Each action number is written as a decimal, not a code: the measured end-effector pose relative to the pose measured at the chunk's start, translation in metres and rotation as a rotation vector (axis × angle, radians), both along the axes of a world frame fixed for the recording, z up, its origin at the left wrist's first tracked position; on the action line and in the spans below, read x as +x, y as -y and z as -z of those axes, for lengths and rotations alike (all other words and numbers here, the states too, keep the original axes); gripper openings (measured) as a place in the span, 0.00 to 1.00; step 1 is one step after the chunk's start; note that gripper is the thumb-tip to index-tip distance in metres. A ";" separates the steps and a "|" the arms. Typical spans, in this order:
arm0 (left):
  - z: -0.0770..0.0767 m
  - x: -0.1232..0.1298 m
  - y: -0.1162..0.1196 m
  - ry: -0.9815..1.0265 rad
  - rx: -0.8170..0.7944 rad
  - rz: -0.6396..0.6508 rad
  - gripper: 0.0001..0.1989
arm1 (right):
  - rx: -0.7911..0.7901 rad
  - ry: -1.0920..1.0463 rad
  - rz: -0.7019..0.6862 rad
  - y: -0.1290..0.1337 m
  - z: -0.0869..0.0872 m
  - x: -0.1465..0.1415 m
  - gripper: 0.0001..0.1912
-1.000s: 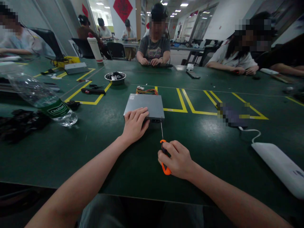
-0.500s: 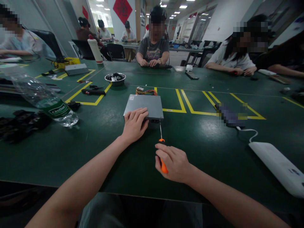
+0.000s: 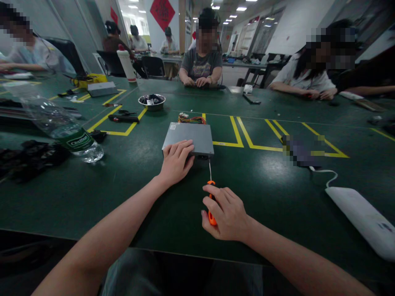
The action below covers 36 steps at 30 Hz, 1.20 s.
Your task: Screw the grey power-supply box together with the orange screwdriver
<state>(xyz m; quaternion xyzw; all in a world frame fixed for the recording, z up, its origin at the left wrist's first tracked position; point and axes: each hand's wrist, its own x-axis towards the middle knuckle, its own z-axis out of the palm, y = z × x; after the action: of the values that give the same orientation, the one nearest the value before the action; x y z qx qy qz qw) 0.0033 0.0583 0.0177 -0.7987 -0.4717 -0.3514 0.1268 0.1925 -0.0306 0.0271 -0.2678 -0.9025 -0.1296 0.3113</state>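
Observation:
A grey metal power supply unit (image 3: 191,135) lies on the green table in front of me, with its bundled coloured cables (image 3: 191,119) behind it. My left hand (image 3: 177,160) grips its near left part, fingers across the top and thumb along the near face. An orange and black screwdriver (image 3: 211,216) is in my right hand (image 3: 226,211), with the fingers loosely around the handle. Its shaft points away from me, and the tip meets the unit's near face by the right corner. The exact contact at the tip is too small to make out.
Left of me are a plastic water bottle (image 3: 78,142) and black parts (image 3: 31,158). A metal bowl (image 3: 152,102) of small items stands beyond. To the right lie a phone (image 3: 300,151) and a white power bank (image 3: 358,218), joined by a cable. Several people sit around.
The fingers of my right hand have loosened and spread a little on the screwdriver handle. My left hand and the power supply unit keep their places; the view has shifted slightly.

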 end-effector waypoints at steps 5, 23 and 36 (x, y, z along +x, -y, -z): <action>0.001 0.000 0.000 0.002 0.000 0.001 0.13 | 0.007 0.051 0.016 0.002 0.002 -0.001 0.06; 0.000 0.000 0.000 0.000 -0.023 -0.002 0.14 | -0.099 -0.001 0.003 0.004 0.000 -0.003 0.08; 0.001 -0.001 0.000 0.001 -0.015 0.004 0.15 | -0.112 0.076 0.078 0.005 0.001 -0.005 0.04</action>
<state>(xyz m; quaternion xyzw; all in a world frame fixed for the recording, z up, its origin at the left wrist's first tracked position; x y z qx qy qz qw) 0.0027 0.0582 0.0167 -0.8006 -0.4726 -0.3484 0.1200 0.1877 -0.0354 0.0262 -0.3147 -0.9085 -0.1011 0.2558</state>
